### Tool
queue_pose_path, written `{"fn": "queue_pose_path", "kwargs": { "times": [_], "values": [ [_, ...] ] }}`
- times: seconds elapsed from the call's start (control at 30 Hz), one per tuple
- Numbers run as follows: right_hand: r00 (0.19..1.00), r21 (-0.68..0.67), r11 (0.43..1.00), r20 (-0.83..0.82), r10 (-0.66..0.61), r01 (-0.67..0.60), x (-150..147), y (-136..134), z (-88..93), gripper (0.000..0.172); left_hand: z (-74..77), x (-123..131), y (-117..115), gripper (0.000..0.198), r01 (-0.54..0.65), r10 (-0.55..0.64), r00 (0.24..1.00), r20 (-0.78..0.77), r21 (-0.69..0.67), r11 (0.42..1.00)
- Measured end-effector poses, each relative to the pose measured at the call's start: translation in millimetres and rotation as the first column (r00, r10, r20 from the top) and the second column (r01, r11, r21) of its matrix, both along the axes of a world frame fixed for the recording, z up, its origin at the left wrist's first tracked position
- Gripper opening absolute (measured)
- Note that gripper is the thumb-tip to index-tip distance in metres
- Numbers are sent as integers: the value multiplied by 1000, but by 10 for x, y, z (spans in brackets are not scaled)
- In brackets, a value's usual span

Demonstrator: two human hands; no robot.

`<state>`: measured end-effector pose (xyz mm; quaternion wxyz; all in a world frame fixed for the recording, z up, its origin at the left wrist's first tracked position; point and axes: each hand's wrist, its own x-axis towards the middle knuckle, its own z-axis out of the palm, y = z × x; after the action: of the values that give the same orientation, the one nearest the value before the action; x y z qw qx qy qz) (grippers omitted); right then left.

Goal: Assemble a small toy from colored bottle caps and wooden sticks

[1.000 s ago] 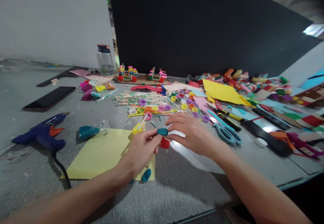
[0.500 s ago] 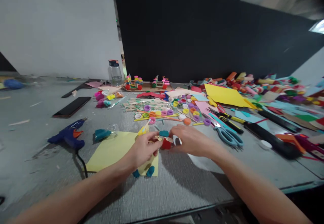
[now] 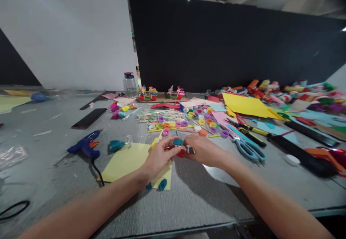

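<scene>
My left hand is closed on a small craft piece with a teal lump on top and a red round part below. From the other side my right hand grips the same piece, its fingers bent round the edge. Fingers hide much of the piece. Under my left hand lies a pale yellow sheet. On its near corner rest two teal lumps, one of them a flattened oval. More teal material sits in clear wrap at the sheet's far edge.
A blue glue gun and a phone lie left. Beyond my hands are coloured bottle caps, thin sticks and two small models. Scissors, pliers and yellow paper lie right, near a bottle.
The view has swung left and up, so the table's things appear further right. Both hands stay on the craft piece; my left fingertips now cover more of its red part.
</scene>
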<state>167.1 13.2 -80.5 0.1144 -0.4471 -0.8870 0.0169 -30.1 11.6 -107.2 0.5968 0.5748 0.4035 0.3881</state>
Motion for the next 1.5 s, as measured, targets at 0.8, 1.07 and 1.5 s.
{"fn": "queue_pose_path", "kwargs": {
  "times": [0.8, 1.07, 1.5],
  "values": [
    [985, 52, 997, -162, -54, 63, -20, -55, 76, 23, 12, -17, 90, 41, 79, -81, 996, 35, 57, 995],
    [983, 60, 998, -184, -25, 36, -56, -38, 76, 14, 34, 9, 64, 36, 47, -47, 997, 58, -2, 999],
    [984, 84, 994, -172, -48, 63, -74, -30, 16, 9, -35, -16, 134, 31, 134, -134, 991, 24, -15, 991]
  ]
}}
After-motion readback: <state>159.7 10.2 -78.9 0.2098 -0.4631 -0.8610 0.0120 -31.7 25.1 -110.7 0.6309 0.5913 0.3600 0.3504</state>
